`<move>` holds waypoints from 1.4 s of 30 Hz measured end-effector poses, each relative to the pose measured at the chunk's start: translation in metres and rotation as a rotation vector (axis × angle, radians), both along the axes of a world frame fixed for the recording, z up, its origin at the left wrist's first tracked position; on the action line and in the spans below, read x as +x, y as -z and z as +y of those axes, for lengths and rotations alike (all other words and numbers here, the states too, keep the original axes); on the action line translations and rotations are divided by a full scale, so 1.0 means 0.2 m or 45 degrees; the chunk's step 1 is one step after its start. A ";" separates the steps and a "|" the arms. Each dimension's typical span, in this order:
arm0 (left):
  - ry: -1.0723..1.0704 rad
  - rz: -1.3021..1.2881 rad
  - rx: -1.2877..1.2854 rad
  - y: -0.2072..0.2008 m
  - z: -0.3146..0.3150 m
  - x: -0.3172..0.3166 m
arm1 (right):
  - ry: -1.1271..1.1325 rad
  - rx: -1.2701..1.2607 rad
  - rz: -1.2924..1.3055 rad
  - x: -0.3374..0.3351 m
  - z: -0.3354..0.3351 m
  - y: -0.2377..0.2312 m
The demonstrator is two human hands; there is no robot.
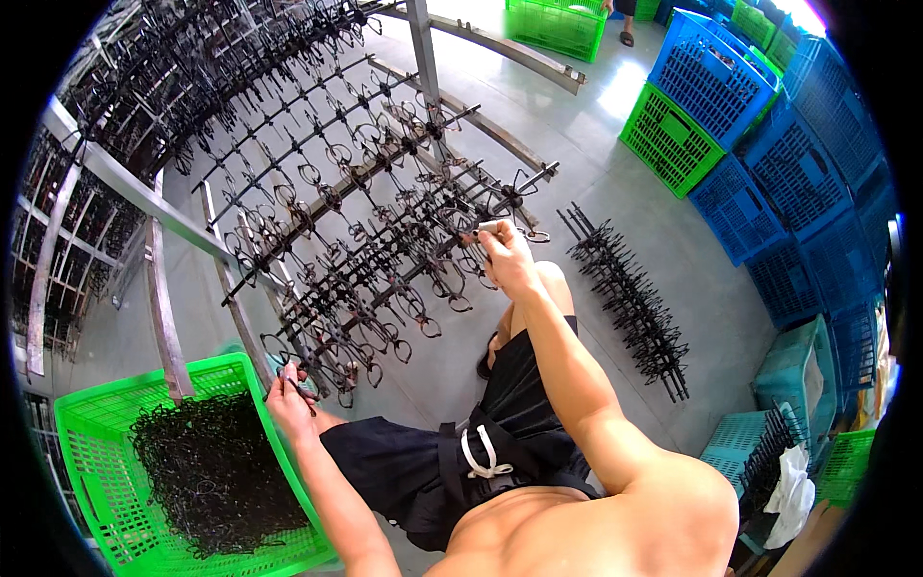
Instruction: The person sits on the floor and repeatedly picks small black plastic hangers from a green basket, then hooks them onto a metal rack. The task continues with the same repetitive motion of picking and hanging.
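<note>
My left hand (291, 402) is closed around a few small black curved pieces (308, 388), beside the inner edge of a green crate. That green crate (125, 486) holds a heap of similar black pieces (216, 471). My right hand (510, 258) reaches forward, its fingers pinched at the right end of a rack of black bars (385, 258) set with wire loops and hooks. Something whitish (492, 229) shows at its fingertips. Whether it is a wrap on a finger or a held thing, I cannot tell.
A bundle of black hooked bars (630, 298) lies on the grey floor to the right. Blue crates (716, 72) and a green crate (671, 139) are stacked farther right. A metal frame (423, 58) holds more hooked bars. A person's foot (627, 38) shows far off.
</note>
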State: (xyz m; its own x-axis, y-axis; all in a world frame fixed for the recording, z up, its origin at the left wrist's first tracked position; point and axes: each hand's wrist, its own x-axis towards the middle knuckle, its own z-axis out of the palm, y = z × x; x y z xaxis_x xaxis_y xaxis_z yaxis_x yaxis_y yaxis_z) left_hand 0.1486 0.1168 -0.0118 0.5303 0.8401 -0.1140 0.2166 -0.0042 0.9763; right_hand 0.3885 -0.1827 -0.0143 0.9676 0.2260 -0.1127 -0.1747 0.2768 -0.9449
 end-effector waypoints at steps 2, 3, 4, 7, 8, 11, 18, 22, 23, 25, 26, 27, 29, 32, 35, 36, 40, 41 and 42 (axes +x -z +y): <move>-0.023 0.007 0.013 -0.02 -0.02 0.00 | 0.014 -0.027 -0.018 0.01 0.02 0.04; -0.014 -0.020 0.005 -0.01 -0.02 0.01 | 0.060 0.008 -0.054 0.00 0.03 0.02; -0.016 -0.007 0.003 -0.02 -0.02 0.01 | 0.081 0.012 -0.052 0.00 0.04 0.02; -0.020 0.001 -0.019 -0.04 -0.03 0.01 | 0.145 -0.029 -0.047 0.00 0.06 -0.01; -0.016 -0.001 -0.016 -0.04 -0.04 0.02 | 0.174 -0.058 -0.038 0.00 0.07 -0.01; -0.013 -0.001 -0.005 -0.04 -0.02 0.01 | 0.207 -0.134 0.061 0.01 0.11 -0.06; 0.018 -0.003 -0.031 -0.01 0.03 0.03 | 0.193 -0.103 -0.082 0.02 0.11 -0.03; 0.028 0.058 0.095 0.00 0.03 0.05 | 0.255 -0.187 -0.198 0.09 0.12 0.03; 0.043 0.041 0.030 0.02 0.06 0.03 | 0.231 -0.239 -0.224 0.08 0.13 0.03; 0.035 0.031 0.079 0.00 0.04 0.03 | 0.261 -0.219 -0.311 0.11 0.15 0.08; 0.054 0.011 0.053 0.01 0.06 0.02 | 0.215 -0.193 -0.210 0.08 0.17 0.02; 0.048 0.001 0.049 0.01 0.06 0.01 | 0.182 -0.192 -0.141 0.07 0.17 0.00; 0.070 -0.016 0.041 0.03 0.05 0.04 | 0.325 -0.111 -0.283 0.10 0.15 0.13; 0.055 -0.011 0.048 0.05 0.08 0.02 | 0.337 -0.061 -0.197 0.09 0.18 0.11; 0.032 -0.009 0.060 0.07 0.12 0.02 | 0.312 -0.082 -0.193 0.10 0.19 0.09; 0.023 -0.053 0.083 0.10 0.14 -0.01 | 0.286 -0.101 -0.186 0.09 0.18 0.07; -0.147 -0.111 0.018 0.08 0.14 -0.11 | 0.081 -0.042 -0.025 0.09 0.11 -0.06; -0.213 -0.092 -0.038 0.03 0.09 -0.14 | 0.115 -0.040 -0.055 0.09 0.11 -0.06; -0.207 -0.115 -0.266 -0.05 0.04 -0.19 | 0.103 -0.096 -0.026 0.11 0.12 -0.06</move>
State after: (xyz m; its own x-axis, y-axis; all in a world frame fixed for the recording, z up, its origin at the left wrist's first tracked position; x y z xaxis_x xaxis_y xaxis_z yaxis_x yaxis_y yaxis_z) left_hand 0.1098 0.1251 -0.0021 0.4060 0.8784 -0.2521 0.1102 0.2267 0.9677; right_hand 0.4096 -0.1585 -0.0014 0.9846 0.1385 -0.1064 -0.1350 0.2173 -0.9667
